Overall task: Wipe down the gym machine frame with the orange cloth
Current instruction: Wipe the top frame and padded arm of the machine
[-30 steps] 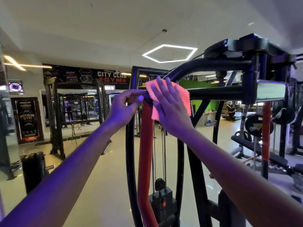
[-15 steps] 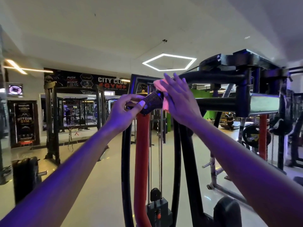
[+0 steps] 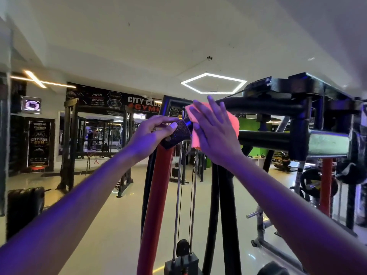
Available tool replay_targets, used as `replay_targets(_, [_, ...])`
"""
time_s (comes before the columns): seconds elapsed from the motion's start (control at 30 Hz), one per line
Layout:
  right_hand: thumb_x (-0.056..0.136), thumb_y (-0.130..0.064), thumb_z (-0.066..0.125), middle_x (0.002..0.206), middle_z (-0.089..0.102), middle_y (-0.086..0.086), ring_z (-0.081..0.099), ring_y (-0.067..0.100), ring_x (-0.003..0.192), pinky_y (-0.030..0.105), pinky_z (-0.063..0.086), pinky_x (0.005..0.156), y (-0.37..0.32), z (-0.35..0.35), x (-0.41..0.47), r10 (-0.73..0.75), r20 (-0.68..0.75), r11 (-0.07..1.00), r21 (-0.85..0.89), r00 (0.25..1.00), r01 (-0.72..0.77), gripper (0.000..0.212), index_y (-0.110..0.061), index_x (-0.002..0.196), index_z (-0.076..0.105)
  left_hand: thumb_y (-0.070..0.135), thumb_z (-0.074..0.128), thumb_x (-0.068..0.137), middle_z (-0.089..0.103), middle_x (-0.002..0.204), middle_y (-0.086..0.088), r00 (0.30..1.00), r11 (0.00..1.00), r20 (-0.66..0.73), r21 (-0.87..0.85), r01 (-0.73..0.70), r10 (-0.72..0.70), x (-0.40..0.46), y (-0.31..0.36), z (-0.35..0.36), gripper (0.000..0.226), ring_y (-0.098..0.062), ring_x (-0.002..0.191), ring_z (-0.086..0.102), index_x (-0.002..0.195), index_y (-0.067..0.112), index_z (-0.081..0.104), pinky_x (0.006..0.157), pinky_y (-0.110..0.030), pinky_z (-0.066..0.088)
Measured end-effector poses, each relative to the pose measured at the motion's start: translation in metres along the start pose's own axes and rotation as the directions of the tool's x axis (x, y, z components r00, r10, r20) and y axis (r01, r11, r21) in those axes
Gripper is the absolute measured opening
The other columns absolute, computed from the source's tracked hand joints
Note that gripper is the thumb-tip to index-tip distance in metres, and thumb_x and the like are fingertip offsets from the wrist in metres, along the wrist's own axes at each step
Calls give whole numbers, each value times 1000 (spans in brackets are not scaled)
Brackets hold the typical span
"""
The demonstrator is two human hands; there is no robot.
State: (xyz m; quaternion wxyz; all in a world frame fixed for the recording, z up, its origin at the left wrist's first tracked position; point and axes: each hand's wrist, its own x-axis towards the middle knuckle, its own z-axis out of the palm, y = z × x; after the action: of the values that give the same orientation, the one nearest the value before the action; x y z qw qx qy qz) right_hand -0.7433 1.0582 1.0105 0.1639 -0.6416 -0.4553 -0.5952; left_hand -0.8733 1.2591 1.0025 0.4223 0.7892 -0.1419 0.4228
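Observation:
The black gym machine frame (image 3: 266,136) crosses the upper right as two horizontal bars, with a red upright (image 3: 158,191) below. My right hand (image 3: 214,133) presses the orange cloth (image 3: 233,123) flat against the left end of the lower bar, fingers straight and spread. Most of the cloth is hidden behind that hand. My left hand (image 3: 153,133) grips the textured black handle (image 3: 177,133) at the bar's end, thumb on its top.
Steel cables (image 3: 178,195) run down to a weight stack (image 3: 181,262) right below my hands. A plate-loaded machine (image 3: 317,183) stands at the right. A black rack (image 3: 69,143) and a mirrored wall fill the left background. A hexagonal light (image 3: 213,83) hangs overhead.
My right hand slid the cloth slightly right along the bar, and more of the cloth now shows past my fingers. The left hand kept its grip on the handle.

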Motion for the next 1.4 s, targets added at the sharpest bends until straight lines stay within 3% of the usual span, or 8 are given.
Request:
replay_targets(0.1, [120,-38,33,179,33,2,12,29,171,56,8,139,17,-6,1,-44,11,998,-41,999,45,53,-20,169,41,28,64,109,69,130,-4,998,1000,70,-8,1,0,9,-1,-1,32,-12,104,72,140,26,72,77,-19,60])
replay_targets(0.27, [121,-39,30,176,39,1,14,27,171,54,6,139,16,-8,14,97,-37,994,-38,995,-99,52,-21,167,45,35,71,99,74,124,-13,982,996,187,-90,8,9,24,-4,-10,41,-27,96,72,139,26,73,74,-14,57])
replay_targets(0.4, [120,-35,35,177,38,-1,13,27,171,56,12,138,6,0,-2,-12,16,999,-43,1000,13,52,-20,168,43,36,71,88,80,120,3,972,984,222,-174,-33,72,40,-10,-9,45,-12,105,77,132,26,77,81,-15,56])
replay_targets(0.63, [120,-28,41,174,42,2,18,29,170,62,19,135,3,-7,6,87,-31,995,-49,996,-89,47,-17,165,50,32,70,91,80,128,2,926,951,316,-287,-112,204,77,-27,-2,46,-21,119,76,135,21,75,104,-35,56])
replay_targets(0.73, [119,-18,45,173,45,2,18,26,170,61,23,134,-8,-8,-1,78,-15,997,-2,997,-78,46,-17,165,49,32,69,91,80,126,2,915,920,300,-361,-152,269,89,-37,1,38,-18,119,75,127,23,77,101,-26,56])
replay_targets(0.9, [120,-19,41,171,48,1,25,17,168,54,31,132,-45,-16,1,242,-23,959,157,970,-235,45,-12,164,51,15,60,105,82,113,13,900,869,287,-465,-169,328,92,-65,13,25,-4,104,74,125,19,75,91,-15,54])
replay_targets(1.23, [117,-16,42,172,47,6,24,23,169,55,21,136,-83,7,-5,191,14,976,103,981,-191,45,-7,159,55,22,44,110,79,125,12,920,771,119,-592,-236,373,69,-94,22,33,-8,122,69,125,22,74,108,-26,50])
replay_targets(1.4, [118,-16,41,168,51,3,29,23,167,61,26,133,-77,8,3,243,12,963,114,970,-243,44,-11,159,56,25,40,113,75,137,6,919,772,117,-588,-240,375,64,-105,19,38,-16,135,66,136,23,70,117,-33,48])
